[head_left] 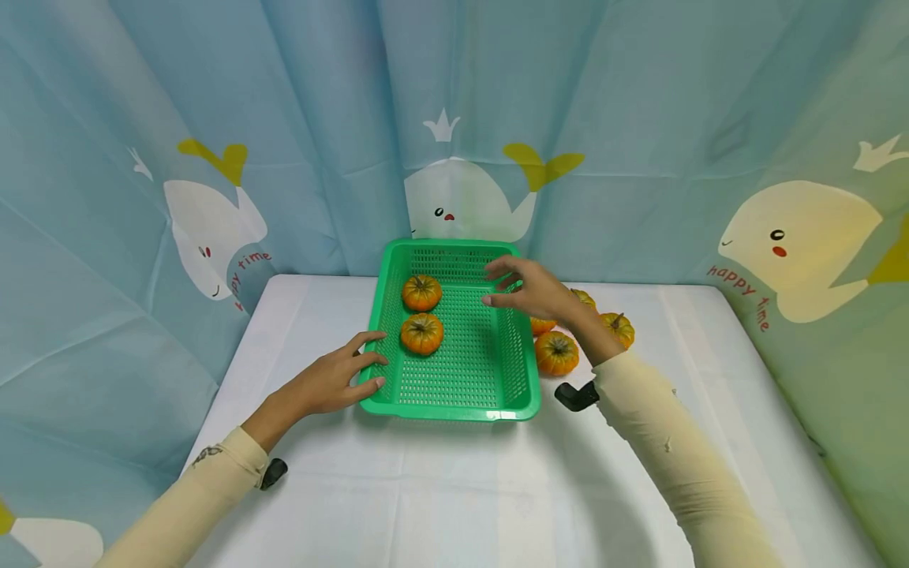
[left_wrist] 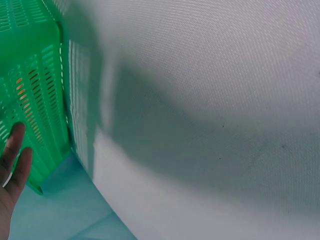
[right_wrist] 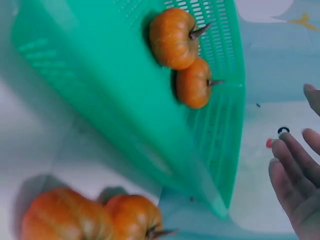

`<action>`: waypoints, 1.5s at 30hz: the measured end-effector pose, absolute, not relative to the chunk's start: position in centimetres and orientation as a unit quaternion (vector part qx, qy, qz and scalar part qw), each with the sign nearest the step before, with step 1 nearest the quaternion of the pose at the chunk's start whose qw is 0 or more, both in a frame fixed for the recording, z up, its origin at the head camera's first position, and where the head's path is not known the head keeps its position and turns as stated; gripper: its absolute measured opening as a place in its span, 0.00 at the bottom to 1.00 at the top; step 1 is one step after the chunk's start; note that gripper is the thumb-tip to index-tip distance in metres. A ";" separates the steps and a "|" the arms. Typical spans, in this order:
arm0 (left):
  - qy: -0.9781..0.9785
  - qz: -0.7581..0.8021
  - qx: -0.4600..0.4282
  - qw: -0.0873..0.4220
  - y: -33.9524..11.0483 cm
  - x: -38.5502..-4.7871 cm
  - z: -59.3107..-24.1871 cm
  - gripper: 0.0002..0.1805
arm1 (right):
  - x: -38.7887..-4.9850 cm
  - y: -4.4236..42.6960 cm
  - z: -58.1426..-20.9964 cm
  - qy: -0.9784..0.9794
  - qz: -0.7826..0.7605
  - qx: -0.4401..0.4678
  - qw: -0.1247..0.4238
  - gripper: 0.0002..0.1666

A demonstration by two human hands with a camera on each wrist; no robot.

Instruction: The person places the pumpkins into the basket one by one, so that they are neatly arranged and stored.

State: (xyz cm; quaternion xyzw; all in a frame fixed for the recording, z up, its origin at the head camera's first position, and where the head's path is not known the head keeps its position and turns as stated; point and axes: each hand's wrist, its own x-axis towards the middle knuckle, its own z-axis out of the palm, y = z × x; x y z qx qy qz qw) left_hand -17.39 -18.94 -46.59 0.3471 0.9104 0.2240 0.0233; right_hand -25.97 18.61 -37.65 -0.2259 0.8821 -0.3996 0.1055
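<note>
A green plastic basket (head_left: 454, 412) stands on the table, holding two small orange pumpkins: one farther back (head_left: 422, 293), one nearer (head_left: 422, 334), both in its left half. My left hand (head_left: 339, 377) rests its spread fingers on the basket's left rim; the left wrist view shows fingers (left_wrist: 19, 170) against its outer wall. Over the basket's right side hovers my right hand (head_left: 529, 290), fingers slightly bent and apart, with nothing held. In the right wrist view the same hand (right_wrist: 300, 180) is bare, away from the pumpkins.
Several more pumpkins lie right of the basket, one in front (head_left: 557, 353) and another (head_left: 619, 329) partly behind my right wrist. A white cloth covers the table (head_left: 454, 497). Behind it hangs a blue curtain (head_left: 327, 118) with whale prints.
</note>
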 end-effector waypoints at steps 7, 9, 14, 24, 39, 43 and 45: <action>0.910 0.223 0.349 0.026 -19.0 -17.4 -46.4 0.20 | -24.1 21.6 -38.2 0.895 -0.403 -0.178 0.071 0.34; 0.910 0.223 0.349 0.027 -19.0 -17.4 -46.4 0.20 | -23.6 22.3 -38.6 0.896 -0.408 -0.162 0.065 0.35; 0.910 0.219 0.351 0.031 -19.1 -17.4 -46.4 0.21 | -22.6 23.9 -39.7 0.895 -0.412 -0.168 0.030 0.34; 0.910 0.216 0.352 0.027 -19.1 -17.4 -46.4 0.21 | -20.9 26.8 -42.3 0.910 -0.382 -0.154 0.043 0.43; 0.910 0.212 0.355 0.020 -19.1 -17.5 -46.6 0.21 | -20.3 28.9 -46.3 0.916 -0.364 -0.161 0.059 0.53; 0.911 0.212 0.352 0.026 -19.0 -17.5 -46.4 0.21 | -20.2 29.0 -47.2 0.921 -0.353 -0.150 0.071 0.57; 0.911 0.212 0.352 0.026 -19.0 -17.4 -46.4 0.21 | -20.2 28.9 -47.6 0.925 -0.344 -0.143 0.073 0.58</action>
